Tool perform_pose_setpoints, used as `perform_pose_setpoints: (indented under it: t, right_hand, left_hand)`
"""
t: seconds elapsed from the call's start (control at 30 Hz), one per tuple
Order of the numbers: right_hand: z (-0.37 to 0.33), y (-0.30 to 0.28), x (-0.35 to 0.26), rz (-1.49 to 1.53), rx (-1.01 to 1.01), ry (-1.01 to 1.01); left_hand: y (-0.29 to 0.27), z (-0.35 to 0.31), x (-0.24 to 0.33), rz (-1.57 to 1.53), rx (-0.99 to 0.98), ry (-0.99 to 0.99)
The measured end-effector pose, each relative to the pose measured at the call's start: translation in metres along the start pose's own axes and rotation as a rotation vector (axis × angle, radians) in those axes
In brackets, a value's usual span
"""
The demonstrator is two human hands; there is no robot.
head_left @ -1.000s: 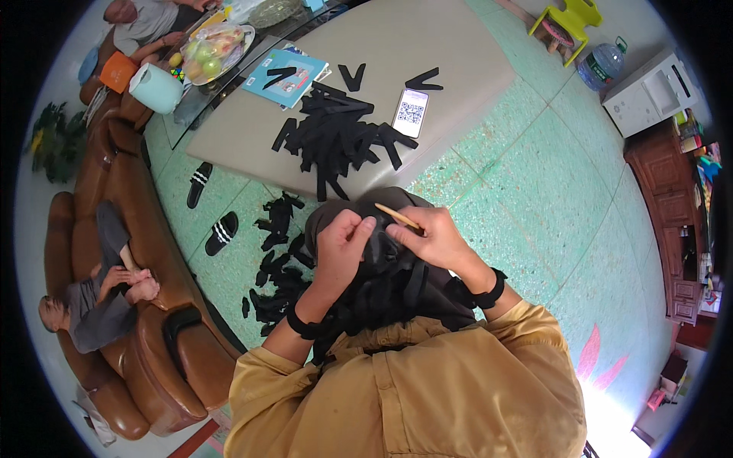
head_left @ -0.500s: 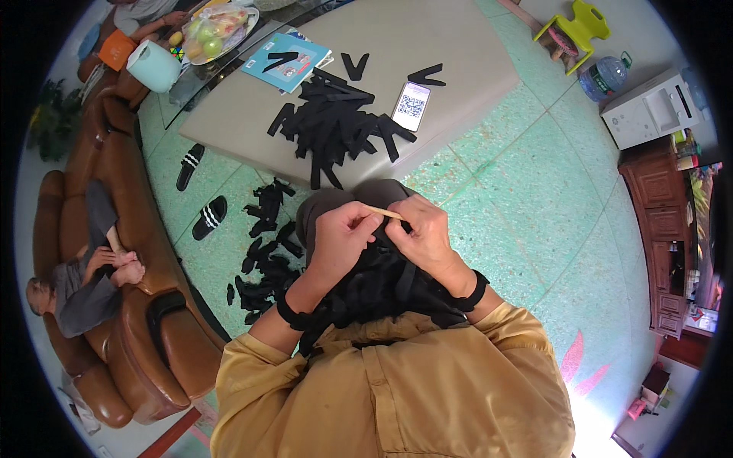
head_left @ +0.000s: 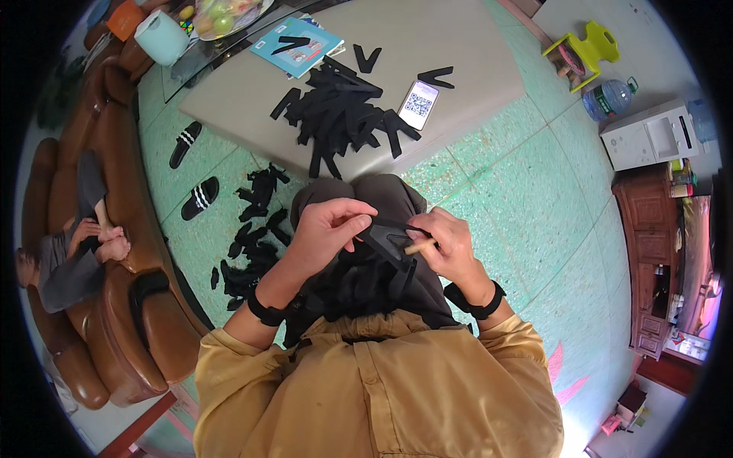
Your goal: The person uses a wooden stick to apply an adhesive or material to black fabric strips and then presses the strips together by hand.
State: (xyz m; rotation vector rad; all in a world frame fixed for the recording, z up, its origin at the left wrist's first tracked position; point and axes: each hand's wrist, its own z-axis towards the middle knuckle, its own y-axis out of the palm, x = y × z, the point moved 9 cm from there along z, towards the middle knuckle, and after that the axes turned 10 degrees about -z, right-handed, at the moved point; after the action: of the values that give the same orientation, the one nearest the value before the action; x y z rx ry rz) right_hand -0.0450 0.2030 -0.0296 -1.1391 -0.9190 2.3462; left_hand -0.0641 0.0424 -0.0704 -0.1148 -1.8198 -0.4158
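Observation:
Over my lap, my left hand [head_left: 336,230] pinches one end of a black V-shaped fabric strip [head_left: 388,243] between thumb and fingers. My right hand [head_left: 449,243] grips the strip's other end, and a short light-wooden stick [head_left: 420,246] juts from between its fingers. The strip is stretched between both hands, its lower part hanging down. More black fabric pieces [head_left: 347,281] lie on my lap, blending together. Beyond my knees, a pile of black V-shaped strips [head_left: 336,111] covers part of the beige tabletop [head_left: 466,57].
A phone [head_left: 418,104] and a blue book [head_left: 305,44] lie near the pile. Left of my legs, black pieces [head_left: 256,263] are heaped on the green floor, with two slippers [head_left: 200,198] beyond. A person [head_left: 72,256] sits on the brown sofa [head_left: 126,320].
My hands have moved apart, and the black strip now shows stretched between them. The stick, earlier between both hands, is now in my right hand only. The view has shifted slightly.

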Motion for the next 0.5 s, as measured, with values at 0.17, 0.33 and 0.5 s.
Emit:
perform_pose_setpoints:
  t: [0.17, 0.33, 0.5]
  right_hand:
    - [-0.01, -0.007, -0.02, -0.054, 0.011, -0.205]
    - [-0.014, -0.012, -0.046, -0.207, -0.077, -0.428]
    - [-0.023, -0.015, -0.053, -0.246, -0.031, -0.473]
  left_hand:
    - [0.009, -0.004, 0.004, 0.158, -0.132, -0.08]
    - [0.017, -0.006, 0.007, 0.254, -0.26, -0.074]
    - [0.031, -0.014, 0.026, 0.402, -0.337, 0.046]
